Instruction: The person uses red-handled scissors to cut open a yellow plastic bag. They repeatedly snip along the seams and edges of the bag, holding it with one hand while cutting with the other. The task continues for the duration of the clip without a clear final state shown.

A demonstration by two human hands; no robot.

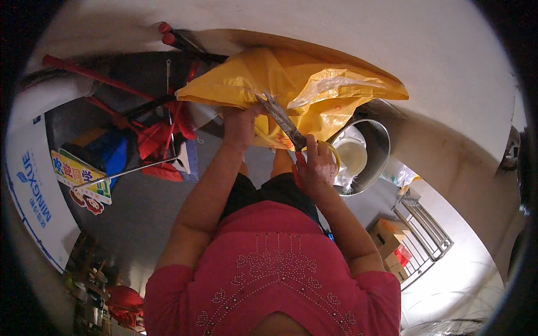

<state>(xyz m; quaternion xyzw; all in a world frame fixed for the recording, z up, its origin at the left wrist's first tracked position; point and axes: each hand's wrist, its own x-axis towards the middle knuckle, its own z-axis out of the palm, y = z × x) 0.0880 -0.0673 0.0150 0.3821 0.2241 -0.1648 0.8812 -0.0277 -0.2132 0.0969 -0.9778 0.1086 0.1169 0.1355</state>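
Note:
A large yellow woven plastic bag (pixel 235 78) spreads out in front of me, its top slanting up against the pale wall. My left hand (pixel 242 124) is closed on the lower edge of the bag. In my right hand (pixel 318 168) is a pair of scissors (pixel 284 122) with red and yellow handles. Its dark, worn blades point up and left across the bag, their tips just above my left hand. Whether the blades have cut into the bag, I cannot tell.
To the right stands a round metal bucket (pixel 383 159) with a white bowl (pixel 352 158) and white plastic inside. Red-handled cleaning tools (pixel 154 140), a blue dustpan (pixel 115 151) and a colourful sign (pixel 84 176) are at left. A metal rack (pixel 426 229) and cardboard box (pixel 389 235) lie right.

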